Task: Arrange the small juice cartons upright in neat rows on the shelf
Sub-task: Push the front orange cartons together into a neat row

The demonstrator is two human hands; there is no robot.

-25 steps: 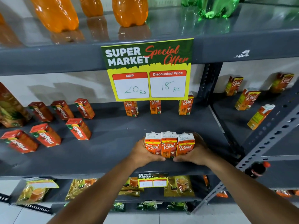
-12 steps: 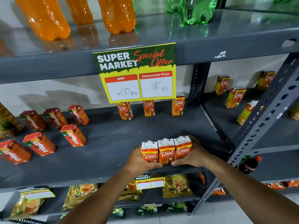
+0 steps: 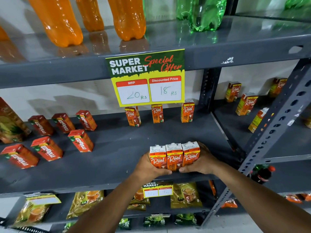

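Three small orange Real juice cartons (image 3: 174, 157) stand upright, pressed side by side, near the front edge of the grey middle shelf (image 3: 117, 148). My left hand (image 3: 146, 167) clasps the left end of this group and my right hand (image 3: 201, 163) clasps the right end. Three more Real cartons (image 3: 157, 113) stand apart in a row at the back, under the yellow price sign (image 3: 148, 78). Several red Maaza cartons (image 3: 80, 140) stand tilted in loose rows on the shelf's left.
Orange bottles (image 3: 57, 21) and green bottles (image 3: 205, 12) stand on the shelf above. A dark upright post (image 3: 208, 88) divides off the right bay, where several Real cartons (image 3: 246, 104) stand. Tea packets (image 3: 185, 195) fill the shelf below. A dark cola bottle (image 3: 261, 173) sits lower right.
The view has shifted slightly; both hands still squeeze the three cartons together at about the same spot near the shelf front.
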